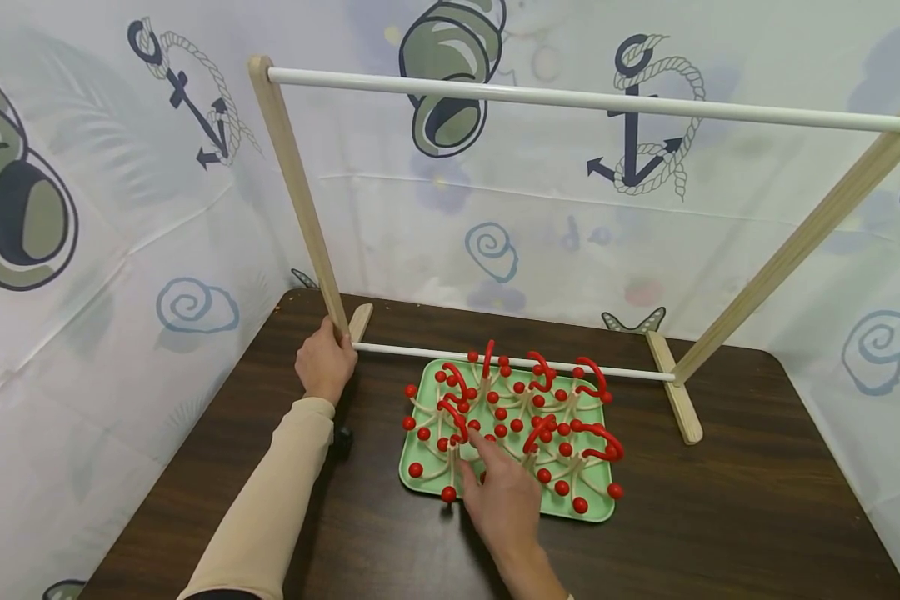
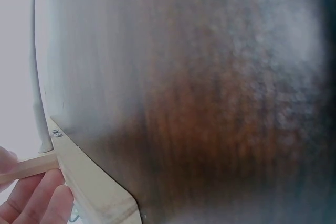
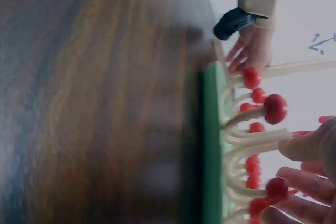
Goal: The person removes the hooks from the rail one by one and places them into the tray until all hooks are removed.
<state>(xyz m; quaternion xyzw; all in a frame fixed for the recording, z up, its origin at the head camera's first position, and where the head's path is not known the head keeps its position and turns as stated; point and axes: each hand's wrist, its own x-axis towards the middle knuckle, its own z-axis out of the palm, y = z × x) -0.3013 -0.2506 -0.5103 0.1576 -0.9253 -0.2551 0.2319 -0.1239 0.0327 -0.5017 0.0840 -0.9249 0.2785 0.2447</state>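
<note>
My left hand [image 1: 326, 364] grips the foot of the left wooden post [image 1: 298, 192] of a stand. In the left wrist view its fingers [image 2: 39, 195] lie around the wood beside the foot piece [image 2: 92, 182]. My right hand [image 1: 506, 500] is over the front of a green tray [image 1: 598, 517], thumb and index finger apart. Beside them stands a piece with a cream stem [image 1: 452, 454], curved cream arms tipped with red balls, and a red hook [image 1: 453, 417]. The right wrist view shows the thumb [image 3: 302, 148] against or very near a cream stem [image 3: 257, 137].
Several similar red-hooked pieces fill the tray, their arms overlapping. A white upper bar [image 1: 570, 97] and a white lower bar [image 1: 397, 350] join the left post to the right wooden post [image 1: 802, 242]. The stand's right foot [image 1: 675, 392] sits on the dark wooden table [image 1: 765, 500].
</note>
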